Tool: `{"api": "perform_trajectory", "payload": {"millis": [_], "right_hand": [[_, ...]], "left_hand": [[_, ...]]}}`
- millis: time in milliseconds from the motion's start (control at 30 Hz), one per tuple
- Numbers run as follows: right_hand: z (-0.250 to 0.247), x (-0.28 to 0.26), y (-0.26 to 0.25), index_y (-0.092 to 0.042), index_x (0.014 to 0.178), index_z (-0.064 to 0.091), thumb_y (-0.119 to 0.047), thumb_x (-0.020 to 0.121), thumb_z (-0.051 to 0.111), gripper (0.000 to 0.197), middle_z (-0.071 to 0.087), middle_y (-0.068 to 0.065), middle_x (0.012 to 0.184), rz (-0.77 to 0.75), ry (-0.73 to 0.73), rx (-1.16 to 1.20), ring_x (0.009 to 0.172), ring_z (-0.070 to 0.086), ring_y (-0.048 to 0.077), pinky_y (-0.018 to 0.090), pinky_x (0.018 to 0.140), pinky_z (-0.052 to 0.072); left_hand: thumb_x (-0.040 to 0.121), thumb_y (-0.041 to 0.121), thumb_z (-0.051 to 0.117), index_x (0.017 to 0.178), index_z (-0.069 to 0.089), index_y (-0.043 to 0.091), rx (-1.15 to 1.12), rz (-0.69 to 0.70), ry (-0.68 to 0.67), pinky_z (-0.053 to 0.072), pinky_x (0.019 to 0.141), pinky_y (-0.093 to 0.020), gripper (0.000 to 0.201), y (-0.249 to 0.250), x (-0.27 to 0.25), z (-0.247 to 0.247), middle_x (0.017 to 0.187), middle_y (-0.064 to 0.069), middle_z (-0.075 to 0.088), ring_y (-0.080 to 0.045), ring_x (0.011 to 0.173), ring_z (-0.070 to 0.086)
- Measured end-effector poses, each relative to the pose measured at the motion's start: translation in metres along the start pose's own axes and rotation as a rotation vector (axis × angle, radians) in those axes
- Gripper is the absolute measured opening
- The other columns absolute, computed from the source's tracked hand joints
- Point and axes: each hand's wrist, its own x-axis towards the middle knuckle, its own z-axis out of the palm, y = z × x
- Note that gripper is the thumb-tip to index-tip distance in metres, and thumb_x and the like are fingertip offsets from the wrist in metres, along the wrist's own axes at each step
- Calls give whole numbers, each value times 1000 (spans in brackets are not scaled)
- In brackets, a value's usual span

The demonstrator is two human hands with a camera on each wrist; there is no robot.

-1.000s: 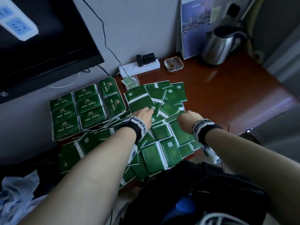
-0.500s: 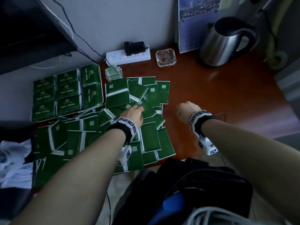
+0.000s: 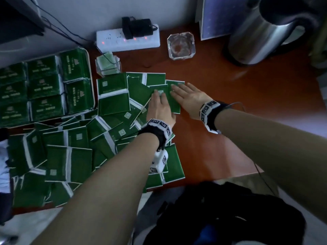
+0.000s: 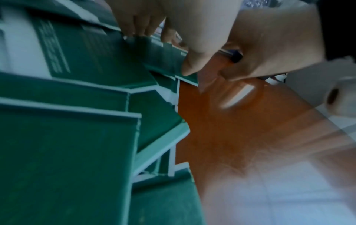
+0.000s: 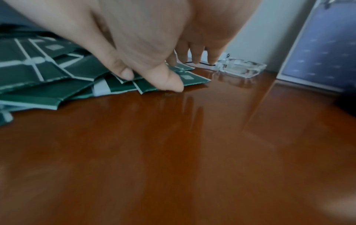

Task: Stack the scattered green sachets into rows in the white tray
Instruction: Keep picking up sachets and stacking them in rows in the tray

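The white tray (image 3: pixel 89 68) at ten o'clock holds stacked rows, yet many green sachets (image 3: pixel 67 161) litter the tabletop (image 3: pixel 230 112) while both hands' fingers (image 3: pixel 178 88) lie flat and spread on them.

Both hands (image 3: pixel 160 106) seemingly flat, green sachets (image 3: pixel 113 101)

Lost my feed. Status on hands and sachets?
Left hand and right hand flat on loose green sachets. White tray partly filled. Nothing blocking.

Bare desk (image 3: pixel 230 106) lies open toward 3 o'clock; ashtray (image 3: pixel 181 45), kettle (image 3: pixel 263 32) and power strip (image 3: pixel 129 40) block 12 to 1.
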Motion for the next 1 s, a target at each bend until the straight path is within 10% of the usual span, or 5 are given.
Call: {"api": "perform_trajectory", "payload": {"millis": [467,1000], "right_hand": [[25,-17,21,-14,158,1,-27,87,61,93,-1,7,165,-37,-93,-51,151,10,25,50,122,10],[88,-167,116,-7,155,21,-22,83,59,83,26,10,156,8,-62,-37,141,27,31,50,120,20]], "left_hand": [[94,24,57,155,1,5,22,70,-30,4,124,-43,85,25,-14,29,163,-15,-9,-29,151,-7],[81,-18,55,154,22,14,-198,-20,54,34,115,-39,87,159,-88,72,165,-4,10,-22,149,18]]}}
